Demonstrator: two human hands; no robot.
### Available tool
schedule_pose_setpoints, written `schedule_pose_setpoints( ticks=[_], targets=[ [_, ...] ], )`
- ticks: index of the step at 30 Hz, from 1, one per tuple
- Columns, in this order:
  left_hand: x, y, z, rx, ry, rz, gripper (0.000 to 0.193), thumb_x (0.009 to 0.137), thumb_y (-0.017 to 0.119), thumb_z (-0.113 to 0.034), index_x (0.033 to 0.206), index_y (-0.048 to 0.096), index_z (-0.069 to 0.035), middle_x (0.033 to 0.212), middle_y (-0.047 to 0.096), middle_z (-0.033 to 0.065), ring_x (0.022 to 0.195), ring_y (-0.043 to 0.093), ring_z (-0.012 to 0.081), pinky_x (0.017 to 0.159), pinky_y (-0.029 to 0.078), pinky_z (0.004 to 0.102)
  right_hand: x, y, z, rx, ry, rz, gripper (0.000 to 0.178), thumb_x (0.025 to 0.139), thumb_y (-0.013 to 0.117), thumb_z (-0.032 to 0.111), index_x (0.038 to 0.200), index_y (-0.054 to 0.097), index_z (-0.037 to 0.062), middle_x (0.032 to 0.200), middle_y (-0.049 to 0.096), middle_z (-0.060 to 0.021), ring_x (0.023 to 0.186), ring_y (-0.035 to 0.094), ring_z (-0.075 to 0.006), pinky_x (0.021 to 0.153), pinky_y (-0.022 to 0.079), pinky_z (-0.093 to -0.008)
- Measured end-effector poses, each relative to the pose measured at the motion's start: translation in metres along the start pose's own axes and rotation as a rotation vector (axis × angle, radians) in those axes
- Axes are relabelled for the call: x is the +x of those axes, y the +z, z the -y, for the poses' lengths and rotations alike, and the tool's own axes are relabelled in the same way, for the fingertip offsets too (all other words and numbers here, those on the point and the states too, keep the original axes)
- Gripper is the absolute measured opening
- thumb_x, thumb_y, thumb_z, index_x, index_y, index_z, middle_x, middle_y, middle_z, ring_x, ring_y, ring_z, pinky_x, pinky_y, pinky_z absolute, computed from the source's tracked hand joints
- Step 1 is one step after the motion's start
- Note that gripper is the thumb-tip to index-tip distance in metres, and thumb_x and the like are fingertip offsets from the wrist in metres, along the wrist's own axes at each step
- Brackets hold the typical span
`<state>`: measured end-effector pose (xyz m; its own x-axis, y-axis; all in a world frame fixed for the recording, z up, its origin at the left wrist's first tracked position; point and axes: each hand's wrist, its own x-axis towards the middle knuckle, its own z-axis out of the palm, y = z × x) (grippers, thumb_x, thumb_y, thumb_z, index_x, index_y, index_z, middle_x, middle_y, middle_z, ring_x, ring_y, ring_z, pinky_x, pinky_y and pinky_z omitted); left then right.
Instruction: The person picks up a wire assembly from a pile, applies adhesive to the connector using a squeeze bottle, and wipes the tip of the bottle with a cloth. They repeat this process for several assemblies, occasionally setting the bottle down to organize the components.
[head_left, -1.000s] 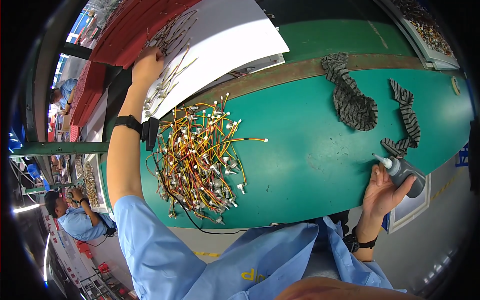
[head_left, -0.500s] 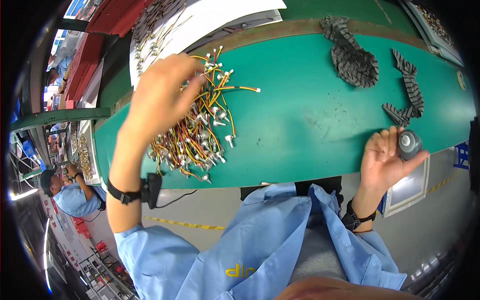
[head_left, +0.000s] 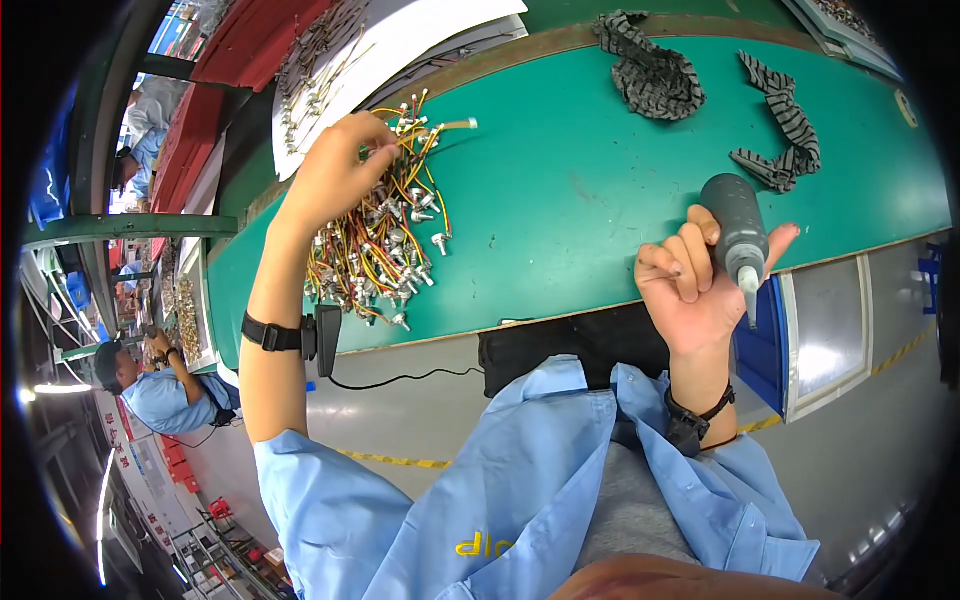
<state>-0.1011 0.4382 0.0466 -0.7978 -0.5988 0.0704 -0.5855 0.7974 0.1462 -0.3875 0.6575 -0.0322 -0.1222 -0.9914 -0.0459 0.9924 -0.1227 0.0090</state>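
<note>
My left hand (head_left: 345, 168) is at the upper part of a heap of wired parts (head_left: 372, 255). These are small silver metal pieces with short shafts, red, yellow and black leads and white plug ends. Its thumb and fingertips are closed on some of the wires (head_left: 440, 127), whose white plug points right; the exact grip is partly hidden. My right hand (head_left: 695, 280), palm up near the front edge, holds a dark grey squeeze bottle (head_left: 733, 215) between fingers and thumb. The bottle's whitish nozzle tips down toward me.
The heap lies on a green table (head_left: 560, 220). Crumpled grey striped cloth (head_left: 655, 80) and a twisted striped strip (head_left: 795, 125) lie at the far right. Beyond the heap, a white board (head_left: 420, 40) bears more wired parts. A co-worker (head_left: 165, 385) is at far left.
My right hand has come left and turned, tilting the bottle so its side and nozzle now show. The left hand's thumb and fingers have closed together over the wires.
</note>
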Motion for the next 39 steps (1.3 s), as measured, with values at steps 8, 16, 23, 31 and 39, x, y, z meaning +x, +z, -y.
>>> schedule_pose_setpoints(
  ticks=[8,16,23,31,39],
  targets=[
    [-0.027,-0.030,0.005,-0.653,-0.362,-0.389,0.016,0.089,0.062,-0.015,0.094,0.060,-0.001,0.077,0.062,0.0033,0.069,0.057,0.0086,0.065,0.045,0.0224,-0.007,0.001,-0.011,0.092,0.040,-0.080,0.069,0.077,0.054,0.074,0.076,0.052,0.0044,0.045,0.023,0.0015,0.038,0.020,-0.0096,0.057,0.031,-0.0247],
    [-0.006,-0.004,-0.045,-1.070,-0.379,-0.277,0.016,0.089,0.061,-0.014,0.097,0.061,0.000,0.079,0.063,0.0035,0.069,0.059,0.0092,0.063,0.045,0.0214,-0.017,0.005,-0.017,0.040,0.015,-0.111,0.066,0.085,0.048,0.068,0.078,0.053,0.0029,0.048,0.027,0.0005,0.039,0.022,-0.0101,0.057,0.033,-0.0255],
    [0.005,0.048,-0.100,-0.726,-0.289,-0.132,0.026,0.089,0.062,-0.020,0.104,0.063,0.002,0.089,0.064,0.0075,0.071,0.058,0.0137,0.064,0.045,0.0245,-0.027,0.002,-0.016,0.009,0.012,-0.093,0.065,0.087,0.046,0.067,0.079,0.054,0.0026,0.048,0.027,0.0003,0.039,0.023,-0.0106,0.057,0.033,-0.0261],
    [-0.031,0.093,-0.149,-0.387,-0.225,-0.317,0.026,0.083,0.065,-0.017,0.100,0.064,0.002,0.085,0.061,0.0144,0.078,0.058,0.0277,0.073,0.047,0.0355,-0.035,0.003,-0.008,-0.043,-0.103,-0.139,0.066,0.086,0.045,0.069,0.078,0.055,0.0041,0.046,0.029,0.0003,0.038,0.022,-0.0101,0.057,0.034,-0.0259],
    [-0.032,0.117,-0.153,-0.396,-0.215,-0.369,0.016,0.085,0.064,-0.009,0.096,0.059,0.001,0.079,0.058,0.0077,0.071,0.053,0.0149,0.065,0.045,0.0290,-0.038,-0.016,-0.010,-0.062,-0.133,-0.350,0.051,0.079,0.061,0.064,0.090,0.057,0.0146,0.064,0.056,-0.0001,0.039,0.043,-0.0126,0.043,0.045,-0.0246]
  ],
)
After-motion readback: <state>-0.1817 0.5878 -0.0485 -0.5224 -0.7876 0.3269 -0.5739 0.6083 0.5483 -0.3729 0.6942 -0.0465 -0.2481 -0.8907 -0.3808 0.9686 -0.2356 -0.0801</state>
